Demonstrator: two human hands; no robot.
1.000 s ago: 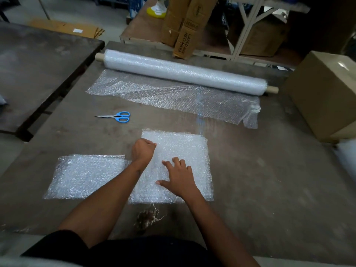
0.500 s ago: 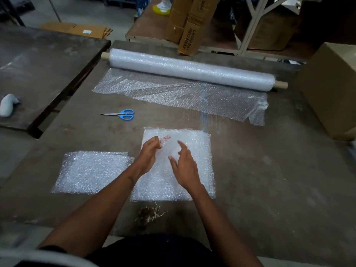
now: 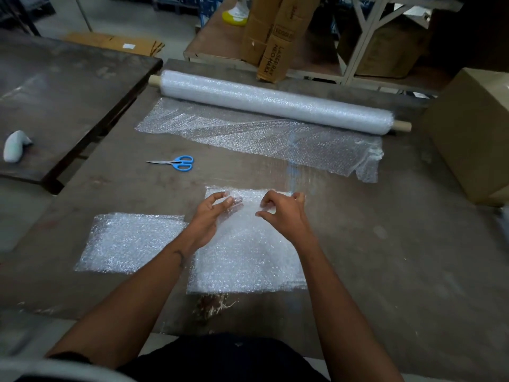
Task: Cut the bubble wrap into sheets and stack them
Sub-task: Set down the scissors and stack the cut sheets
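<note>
A cut sheet (image 3: 129,242) lies flat on the table (image 3: 399,257); touching its right edge, the sheet stack (image 3: 248,260). Over its far edge, left hand (image 3: 210,216) fingers spread, right hand (image 3: 283,212) fingers curled, grip unclear. Bare table rightward.

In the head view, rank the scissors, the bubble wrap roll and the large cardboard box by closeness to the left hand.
1. Scissors, beyond the left hand, slightly left.
2. Bubble wrap roll, across the table's far edge.
3. Large cardboard box, far right.
</note>
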